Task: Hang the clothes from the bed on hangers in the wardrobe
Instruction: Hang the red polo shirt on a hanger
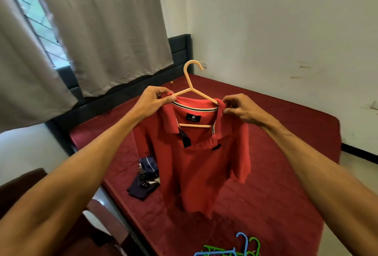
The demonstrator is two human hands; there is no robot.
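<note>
A red polo shirt (pixel 194 165) hangs in the air over the bed on a cream plastic hanger (pixel 191 84), whose hook sticks up above the collar. My left hand (pixel 156 97) pinches the shirt's left shoulder at the hanger's arm. On the other side, my right hand (pixel 239 107) pinches the right shoulder and collar edge. A dark navy patterned garment (pixel 144 180) lies crumpled on the bed behind the shirt's lower left. The wardrobe is not in view.
The bed (pixel 286 184) has a dark red cover and a dark headboard (pixel 180 51). Blue and green hangers (pixel 239 247) lie at its near edge. Grey curtains (pixel 102 31) hang at the left, a white wall (pixel 286 31) at the right, brown furniture (pixel 22 186) at lower left.
</note>
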